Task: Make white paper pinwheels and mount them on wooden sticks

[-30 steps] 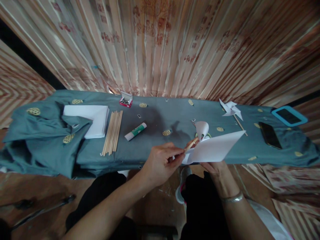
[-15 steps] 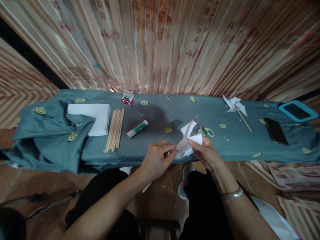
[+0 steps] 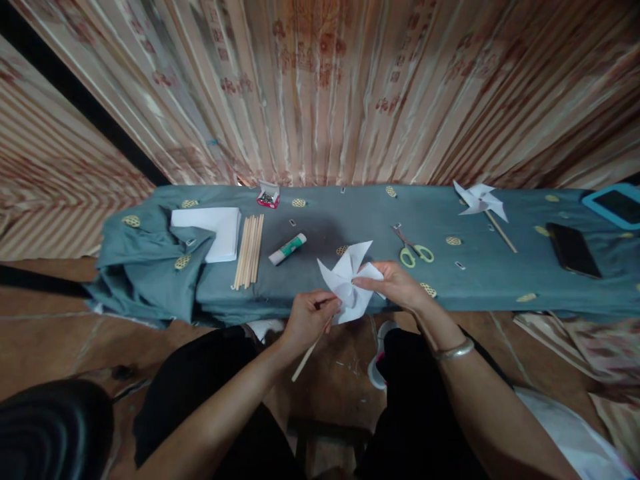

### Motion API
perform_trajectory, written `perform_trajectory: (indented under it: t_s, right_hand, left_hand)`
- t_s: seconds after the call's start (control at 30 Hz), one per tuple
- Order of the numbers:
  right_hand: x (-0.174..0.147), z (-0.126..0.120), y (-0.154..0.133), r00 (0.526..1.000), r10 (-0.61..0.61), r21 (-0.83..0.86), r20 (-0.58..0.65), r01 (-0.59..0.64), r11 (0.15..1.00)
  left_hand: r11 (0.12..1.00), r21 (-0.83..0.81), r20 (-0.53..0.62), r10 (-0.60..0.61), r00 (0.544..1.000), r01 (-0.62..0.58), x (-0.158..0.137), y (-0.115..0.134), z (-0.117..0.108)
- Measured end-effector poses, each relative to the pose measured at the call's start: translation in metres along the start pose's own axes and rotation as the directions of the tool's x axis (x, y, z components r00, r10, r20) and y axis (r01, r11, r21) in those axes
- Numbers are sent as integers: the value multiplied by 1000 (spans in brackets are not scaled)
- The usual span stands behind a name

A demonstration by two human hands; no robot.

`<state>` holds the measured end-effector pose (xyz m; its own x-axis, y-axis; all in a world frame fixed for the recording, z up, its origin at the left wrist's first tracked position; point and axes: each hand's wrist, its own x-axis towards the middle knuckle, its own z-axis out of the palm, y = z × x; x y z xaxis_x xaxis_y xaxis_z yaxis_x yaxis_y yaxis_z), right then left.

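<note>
A white paper pinwheel (image 3: 346,269) faces me above the table's front edge, its blades spread. My right hand (image 3: 400,285) is closed on its right blade, with the thumb near the small pin at the centre. A thin wooden stick (image 3: 303,364) juts down from below my left hand (image 3: 309,319), whose fingers are closed round it beside the lower left blade. The stick's upper end is hidden behind the paper. Just right of the pinwheel lie scissors (image 3: 416,255) with green handles.
On the green cloth (image 3: 320,233) lie a glue stick (image 3: 287,249), wooden sticks (image 3: 249,252), white paper (image 3: 225,233) and an open box of pins (image 3: 269,195). To the right are another pinwheel (image 3: 481,198), a phone (image 3: 573,249) and a blue-framed tablet (image 3: 615,205).
The pinwheel has turned to face me, its blades now spread in view, and has shifted slightly left with my hands. The camera view has shifted a little.
</note>
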<state>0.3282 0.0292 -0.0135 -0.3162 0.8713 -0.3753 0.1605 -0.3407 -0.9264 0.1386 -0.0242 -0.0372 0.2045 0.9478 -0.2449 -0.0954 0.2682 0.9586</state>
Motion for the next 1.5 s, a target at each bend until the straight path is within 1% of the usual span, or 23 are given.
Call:
perform_trajectory:
  t_s: [0.1,0.17,0.2,0.23,0.3,0.37,0.4,0.57,0.73,0.9,1.07,1.2,1.37,1.5]
  right_hand:
    - [6,3,1,996,-53,-145,76,64,987]
    - [9,7,3,989,-72,-275,125,105,956]
    - [11,9,4,985,-85,-354,148,133,926]
    - [12,12,6,981,-102,-450,166,168,877]
    - [14,17,7,972,-134,-633,193,228,740]
    - [15,22,8,967,-149,-744,208,255,618]
    - [15,24,8,966,-147,-769,212,258,584]
    - [17,30,5,964,-125,-825,233,264,500]
    - [22,30,-7,957,-71,-857,282,285,429]
    - [34,22,-24,940,-12,-859,341,316,402]
    - [48,15,-27,915,22,-848,403,364,386]
    - [53,14,-25,896,36,-840,442,399,366]
    - [53,15,-29,885,41,-842,463,425,333]
    - [55,18,-35,881,71,-856,467,430,287]
  left_hand:
    - [1000,-21,-68,-19,997,18,-9,-8,0]
    - [998,-45,-125,-39,991,33,-15,-16,-1]
    - [998,-56,-152,-50,987,42,-18,-21,-1]
    - [997,-62,-173,-56,983,46,-20,-25,-1]
    - [996,-74,-205,-64,977,50,-24,-33,-1]
    - [995,-90,-230,-71,971,51,-25,-40,-1]
    - [994,-98,-241,-75,967,53,-25,-43,0]
    - [989,-128,-281,-105,954,71,-22,-55,0]
    - [985,-153,-280,-123,952,82,-18,-57,1]
    - [980,-181,-287,-134,949,84,-6,-56,5]
    - [975,-200,-305,-159,939,100,6,-61,9]
    - [969,-213,-313,-189,931,125,7,-62,12]
    - [961,-239,-310,-214,927,142,6,-61,13]
    - [947,-278,-283,-240,928,160,4,-58,12]
